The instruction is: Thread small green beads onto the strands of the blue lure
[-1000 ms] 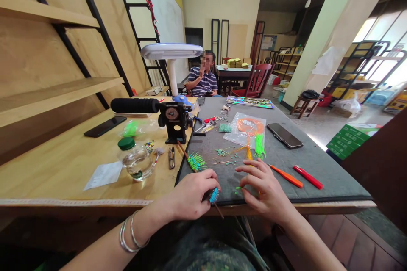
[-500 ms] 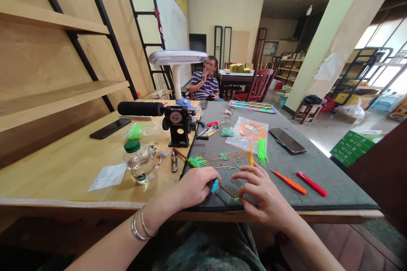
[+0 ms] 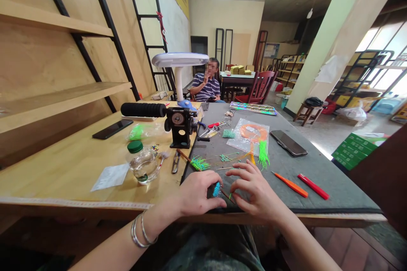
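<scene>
My left hand (image 3: 197, 192) curls around a thin brown stick (image 3: 226, 194) that carries a blue bristly piece (image 3: 216, 189) near the fingertips. Facing it, my right hand (image 3: 254, 190) has its thumb and index finger pinched at a small bright green strand (image 3: 230, 197) by the stick's end; its other fingers are raised. Just beyond my left hand lies a second brown stick with a green and blue bristly head (image 3: 199, 163). Small turquoise beads (image 3: 226, 158) are scattered beyond the hands, beside a bundle of neon green strands (image 3: 263, 154).
A black hand-cranked device (image 3: 180, 129) stands ahead, near a glass jar (image 3: 143, 167) and metal thread snips (image 3: 175, 162). To the right lie an orange pen-like tool (image 3: 291, 185), a red one (image 3: 313, 186) and a phone (image 3: 288, 143). Another person (image 3: 206, 87) sits beyond the table.
My right hand has moved left, closer to my left hand, with the green strand. My left thumb has stretched out below the blue piece.
</scene>
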Tool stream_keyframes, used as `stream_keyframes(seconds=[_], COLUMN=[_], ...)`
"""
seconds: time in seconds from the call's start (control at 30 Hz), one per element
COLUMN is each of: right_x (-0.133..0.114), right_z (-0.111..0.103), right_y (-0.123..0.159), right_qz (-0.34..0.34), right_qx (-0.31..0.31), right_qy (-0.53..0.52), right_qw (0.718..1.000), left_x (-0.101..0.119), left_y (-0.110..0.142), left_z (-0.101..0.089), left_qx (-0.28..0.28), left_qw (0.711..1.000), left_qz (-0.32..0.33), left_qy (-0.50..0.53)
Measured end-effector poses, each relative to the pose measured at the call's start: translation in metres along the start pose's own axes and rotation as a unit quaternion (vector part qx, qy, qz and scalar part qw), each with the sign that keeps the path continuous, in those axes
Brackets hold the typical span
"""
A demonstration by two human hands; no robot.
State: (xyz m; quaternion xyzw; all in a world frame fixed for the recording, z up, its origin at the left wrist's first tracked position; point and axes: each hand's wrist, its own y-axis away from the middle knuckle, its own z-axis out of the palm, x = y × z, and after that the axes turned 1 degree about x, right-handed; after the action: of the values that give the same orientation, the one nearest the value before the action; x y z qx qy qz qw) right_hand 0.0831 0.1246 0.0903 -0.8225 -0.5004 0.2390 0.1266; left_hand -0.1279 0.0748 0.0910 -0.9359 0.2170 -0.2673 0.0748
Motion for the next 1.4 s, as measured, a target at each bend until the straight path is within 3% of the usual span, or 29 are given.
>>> stream_keyframes(seconds=[0.17,0.33,0.53,0.67,0.93,1.1,1.2,1.3,1.4], right_x=[0.008,0.012,-0.022,-0.029,-0.027,-0.036,-0.036,-0.027,-0.015], right_z=[0.007,0.005,0.024,0.049,0.061,0.06,0.056,0.047,0.038], right_y=[-0.003,0.008,0.026,0.028,0.038,0.045,0.056,0.072,0.091], right_qz=[0.003,0.067,0.09,0.086,0.077,0.077,0.092,0.125,0.167], right_qx=[0.044,0.157,0.092,0.124,0.132,0.14,0.153,0.184,0.207], right_qy=[-0.026,-0.054,0.045,0.116,0.1,0.064,0.028,0.027,0.035], right_qw=[0.999,0.984,0.991,0.982,0.983,0.985,0.983,0.975,0.963], left_x=[0.0,-0.005,-0.01,-0.019,-0.041,-0.031,-0.011,0.008,0.017], left_y=[0.0,0.0,0.001,0.003,0.008,0.01,-0.001,-0.026,-0.056], left_z=[0.006,0.007,0.009,0.009,0.0,0.0,0.004,0.014,0.03], left_qx=[0.036,0.031,0.028,0.028,0.063,0.097,0.099,0.018,-0.04], left_qw=[0.999,0.999,0.999,1.0,0.998,0.992,0.995,0.997,0.989], left_qz=[-0.02,-0.01,-0.021,-0.01,-0.019,-0.052,-0.013,0.077,0.143], left_qy=[-0.026,-0.016,0.002,-0.001,-0.02,-0.058,-0.028,0.023,-0.007])
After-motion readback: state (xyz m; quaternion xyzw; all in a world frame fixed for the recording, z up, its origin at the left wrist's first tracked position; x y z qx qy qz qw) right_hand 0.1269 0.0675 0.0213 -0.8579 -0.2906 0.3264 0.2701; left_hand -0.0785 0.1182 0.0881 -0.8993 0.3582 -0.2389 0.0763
